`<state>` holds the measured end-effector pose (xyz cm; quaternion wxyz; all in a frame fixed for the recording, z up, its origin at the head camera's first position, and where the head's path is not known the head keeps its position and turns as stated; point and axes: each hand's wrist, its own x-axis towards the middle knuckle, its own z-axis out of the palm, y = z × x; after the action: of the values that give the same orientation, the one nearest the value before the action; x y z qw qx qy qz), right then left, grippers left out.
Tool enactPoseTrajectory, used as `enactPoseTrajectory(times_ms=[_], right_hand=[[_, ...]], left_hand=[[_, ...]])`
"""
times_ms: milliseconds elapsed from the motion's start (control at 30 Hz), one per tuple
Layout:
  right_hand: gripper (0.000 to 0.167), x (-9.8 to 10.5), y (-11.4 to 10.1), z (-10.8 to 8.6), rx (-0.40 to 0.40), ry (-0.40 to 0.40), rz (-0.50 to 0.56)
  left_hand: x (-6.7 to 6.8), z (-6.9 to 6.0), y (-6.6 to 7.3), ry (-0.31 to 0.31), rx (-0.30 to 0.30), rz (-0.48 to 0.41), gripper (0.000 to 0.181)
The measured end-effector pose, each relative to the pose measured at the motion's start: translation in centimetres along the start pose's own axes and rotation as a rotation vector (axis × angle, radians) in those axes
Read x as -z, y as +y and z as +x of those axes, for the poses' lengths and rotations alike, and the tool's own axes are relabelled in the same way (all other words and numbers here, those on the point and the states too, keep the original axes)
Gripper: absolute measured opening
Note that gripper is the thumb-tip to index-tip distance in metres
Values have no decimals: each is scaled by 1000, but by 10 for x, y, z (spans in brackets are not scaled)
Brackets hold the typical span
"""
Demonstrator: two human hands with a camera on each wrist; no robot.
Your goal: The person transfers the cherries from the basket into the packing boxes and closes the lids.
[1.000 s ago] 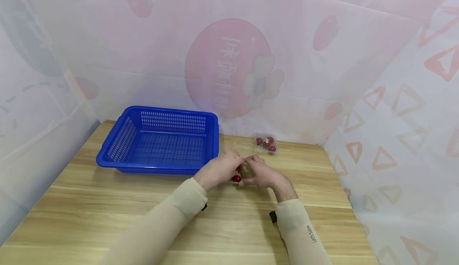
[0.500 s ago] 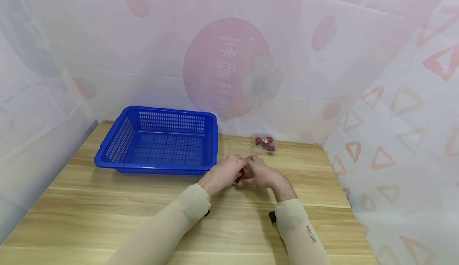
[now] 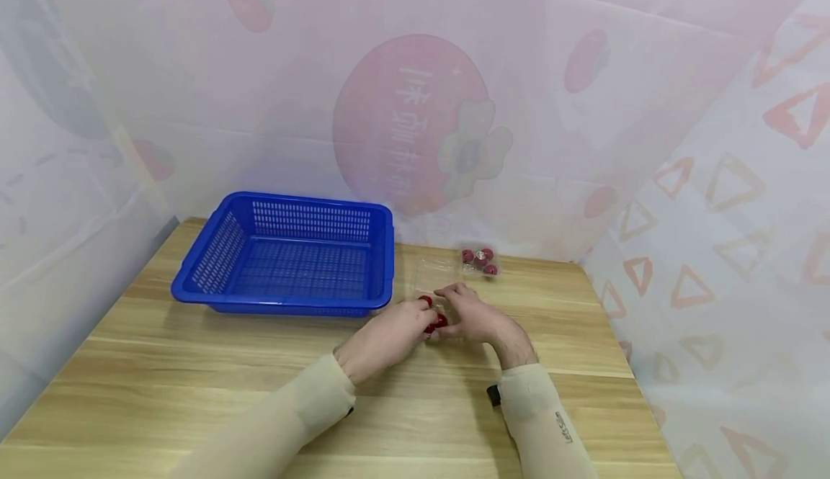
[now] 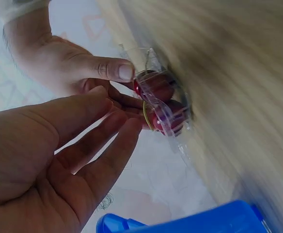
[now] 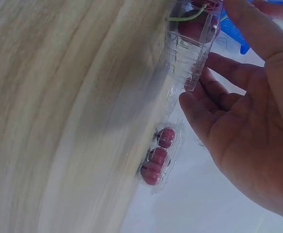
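A clear plastic box point(image 5: 184, 68) holds several dark red cherries point(image 4: 169, 119) with thin green stems. My right hand point(image 3: 483, 322) steadies it from the right, thumb at its near side and fingers at the far side. At the box's left, the fingers of my left hand point(image 3: 387, 338) reach over the cherries. In the left wrist view their tips are beside a green stem point(image 4: 147, 116), slightly bent, with a gap to the thumb; no cherry shows between them. A transparent lid point(image 3: 437, 274) lies folded back behind the box.
A blue perforated basket point(image 3: 381, 299) stands left of the box, close to my left hand. Behind my right hand, a second clear box of cherries point(image 3: 480, 257) sits by the back wall. The wooden table point(image 3: 415, 421) extends toward me.
My left hand first shifted right over the box, then drew back left and toward me, uncovering more cherries. My right hand stays nearly still at the box.
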<state>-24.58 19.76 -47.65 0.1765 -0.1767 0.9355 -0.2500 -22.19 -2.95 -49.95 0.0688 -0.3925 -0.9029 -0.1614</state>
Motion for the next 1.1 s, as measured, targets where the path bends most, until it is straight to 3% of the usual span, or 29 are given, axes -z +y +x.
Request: enactPoseTrajectory(times_ms=[200,400,533,667,933,1100], right_hand=[[88,-2,-3,-5,-20,4,-17],[91,-6,-6,-9,-23,11,-38],[93,-8,-9,-12,-14,16,-52],[94,-10,-9,-14,7,24,-72],[72,-7,-1,-8,31,62,-71],[68,-3,3,1,58,117,-83]], left_hand=[[32,-28,22,-72,23,19,14],[37,-49,28,-182,32,92,44],[37,-58,29,-250,47,94,57],[37,-62,28,-254,45,86,57],[37,-64,26,-222,17,104,55],[37,-63,28,-225,4,130,53]])
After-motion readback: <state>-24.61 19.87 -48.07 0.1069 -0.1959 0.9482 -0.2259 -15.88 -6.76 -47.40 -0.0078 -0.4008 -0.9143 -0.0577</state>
